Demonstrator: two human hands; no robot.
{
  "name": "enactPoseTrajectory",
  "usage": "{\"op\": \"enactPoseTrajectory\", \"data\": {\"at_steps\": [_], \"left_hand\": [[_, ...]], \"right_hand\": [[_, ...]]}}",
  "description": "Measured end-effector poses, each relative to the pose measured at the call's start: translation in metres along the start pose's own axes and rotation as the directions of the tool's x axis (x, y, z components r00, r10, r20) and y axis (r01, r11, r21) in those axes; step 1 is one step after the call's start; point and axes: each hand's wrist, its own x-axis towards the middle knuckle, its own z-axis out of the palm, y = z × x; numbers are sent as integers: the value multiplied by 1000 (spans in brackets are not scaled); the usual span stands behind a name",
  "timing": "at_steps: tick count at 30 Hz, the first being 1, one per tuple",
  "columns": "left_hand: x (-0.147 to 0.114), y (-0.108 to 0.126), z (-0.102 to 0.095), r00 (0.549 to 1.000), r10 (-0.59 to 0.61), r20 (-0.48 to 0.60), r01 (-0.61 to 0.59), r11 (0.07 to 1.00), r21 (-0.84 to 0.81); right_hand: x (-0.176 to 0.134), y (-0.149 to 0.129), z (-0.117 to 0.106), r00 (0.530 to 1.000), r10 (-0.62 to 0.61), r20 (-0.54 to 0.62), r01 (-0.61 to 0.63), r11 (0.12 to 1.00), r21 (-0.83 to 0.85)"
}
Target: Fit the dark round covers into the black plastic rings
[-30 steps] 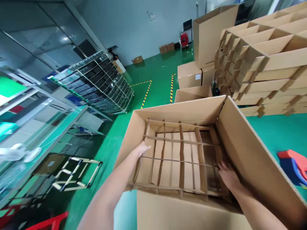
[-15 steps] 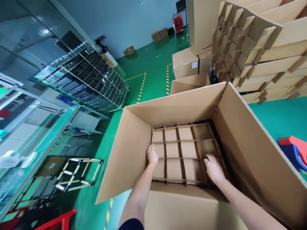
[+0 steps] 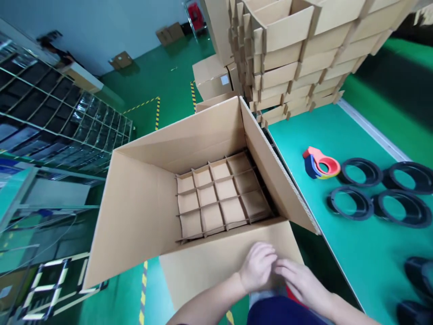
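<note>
A large open cardboard box (image 3: 142,203) stands in front of me with its flaps spread outward. In its bottom lies a cardboard divider grid (image 3: 199,210) with several square cells. My left hand (image 3: 259,266) is over the near flap (image 3: 209,271), its fingers curled inward. Close beside it, in front of my body, my right hand (image 3: 302,282) also has bent fingers, the fingertips almost meeting the left hand. Whatever the fingers pinch, if anything, is hidden. Both hands are outside the box.
Stacked cardboard dividers (image 3: 280,76) rise at the back right. On the green table (image 3: 368,253) are a red and blue tape dispenser (image 3: 321,163) and several black rings (image 3: 352,203). A wire cage (image 3: 67,113) stands left, with closed cartons (image 3: 211,76) behind the box.
Both hands have left the divider grid and come back together near my body. The view has swung right, bringing the tape dispenser and black rings on the table into sight.
</note>
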Motion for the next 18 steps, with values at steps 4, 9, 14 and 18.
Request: {"op": "enactPoseTrajectory", "data": {"at_steps": [4,9,14,18], "left_hand": [[16,35,54,973,204,106,-195,977,-84],[65,69,143,872,454,182,-407,880,-244],[110,120,248,576,789,215,-727,615,-306],[115,134,295,308,948,81,-858,314,-407]], "right_hand": [[-112,19,-20,967,222,-125,-237,964,-121],[-242,3,-2,843,435,-317,-521,807,-278],[-355,-7,34,677,578,-455,-719,653,-239],[-394,-10,49,635,624,-455,-729,680,-86]]}}
